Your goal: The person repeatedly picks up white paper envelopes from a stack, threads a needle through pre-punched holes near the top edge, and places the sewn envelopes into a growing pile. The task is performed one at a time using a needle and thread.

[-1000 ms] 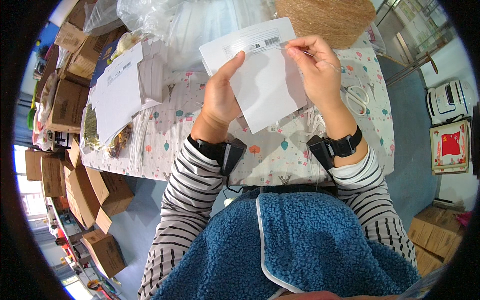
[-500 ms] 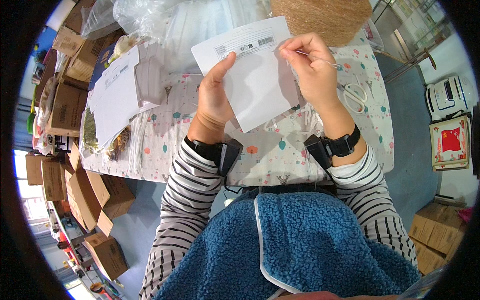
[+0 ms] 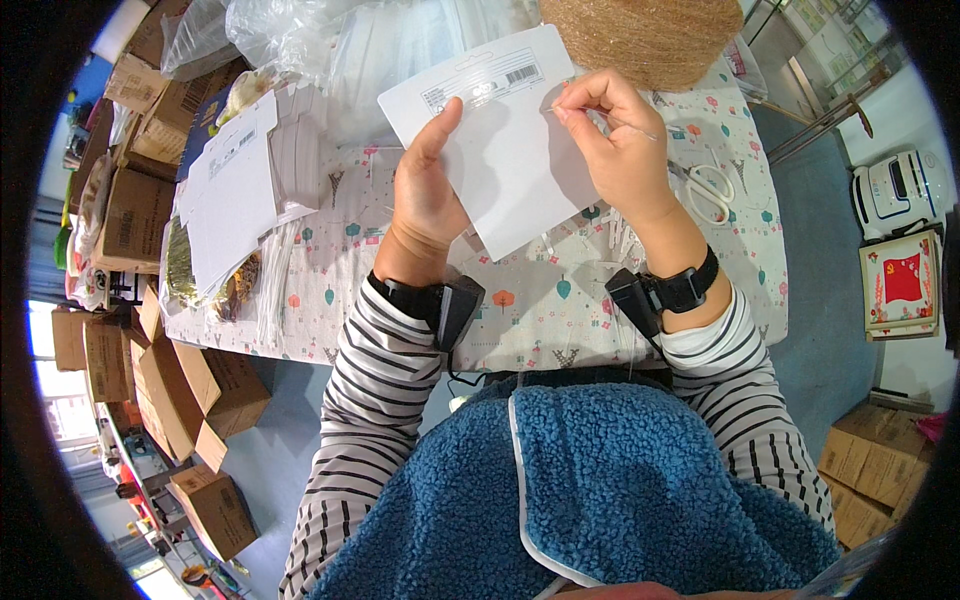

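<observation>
A white card (image 3: 520, 175) with a printed label and a hanging slot along its top is raised above the table, tilted. My left hand (image 3: 425, 190) grips its left edge, thumb on the face and the other fingers mostly hidden behind. At the upper right edge of the card, my right hand (image 3: 625, 150) is closed in a pinch on a thin pale strand (image 3: 645, 133), which trails across the palm to the right. Whether the strand passes through the card cannot be made out. Below the right hand, small white pieces (image 3: 622, 240) lie on the table.
White-handled scissors (image 3: 712, 195) lie right of my right hand. A stack of white cards (image 3: 240, 195) stands at the left, with a bundle of white strips (image 3: 275, 290) in front. A large brown spool (image 3: 645, 40) and clear plastic bags (image 3: 285, 35) occupy the back of the patterned tablecloth (image 3: 520, 325).
The card has shifted slightly left and up, my left hand with it. My right hand has turned a little, its pinch moving slightly left, still on the strand.
</observation>
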Demonstrator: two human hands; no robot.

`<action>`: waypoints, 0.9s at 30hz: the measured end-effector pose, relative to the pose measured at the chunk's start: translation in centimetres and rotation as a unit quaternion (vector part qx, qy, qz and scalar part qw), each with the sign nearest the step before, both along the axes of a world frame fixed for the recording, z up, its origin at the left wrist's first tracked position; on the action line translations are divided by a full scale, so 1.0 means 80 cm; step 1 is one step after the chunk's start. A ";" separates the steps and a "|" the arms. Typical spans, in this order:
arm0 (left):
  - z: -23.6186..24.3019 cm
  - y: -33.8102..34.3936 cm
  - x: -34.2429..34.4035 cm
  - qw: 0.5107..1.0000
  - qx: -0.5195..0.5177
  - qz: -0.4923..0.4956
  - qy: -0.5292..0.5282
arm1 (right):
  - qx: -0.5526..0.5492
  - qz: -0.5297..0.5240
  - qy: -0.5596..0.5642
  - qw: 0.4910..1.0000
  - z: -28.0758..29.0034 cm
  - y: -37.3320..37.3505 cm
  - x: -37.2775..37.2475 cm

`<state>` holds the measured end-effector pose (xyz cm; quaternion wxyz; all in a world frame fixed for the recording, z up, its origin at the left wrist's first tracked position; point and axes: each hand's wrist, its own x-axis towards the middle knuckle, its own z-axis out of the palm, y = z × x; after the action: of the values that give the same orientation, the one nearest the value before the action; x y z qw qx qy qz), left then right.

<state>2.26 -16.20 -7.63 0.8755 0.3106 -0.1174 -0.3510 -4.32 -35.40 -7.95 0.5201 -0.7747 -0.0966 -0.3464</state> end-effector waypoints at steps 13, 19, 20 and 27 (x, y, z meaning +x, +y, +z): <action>-0.002 0.000 -0.002 1.000 0.023 0.003 0.003 | -0.036 -0.018 -0.013 0.999 -0.004 -0.002 0.003; -0.001 -0.002 -0.001 1.000 0.010 -0.013 0.007 | -0.076 -0.044 -0.021 0.996 0.000 0.001 0.001; -0.001 -0.002 -0.002 1.000 0.005 -0.013 0.000 | -0.100 -0.055 -0.027 0.993 0.001 0.002 0.000; -0.003 -0.006 -0.008 0.999 0.023 0.005 -0.038 | -0.173 -0.095 -0.032 0.980 0.005 0.008 -0.001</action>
<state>1.65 -16.68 -7.87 0.8651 0.3440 -0.1407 -0.3370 -4.42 -34.72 -7.51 0.3391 -0.8474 -0.0973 -0.3968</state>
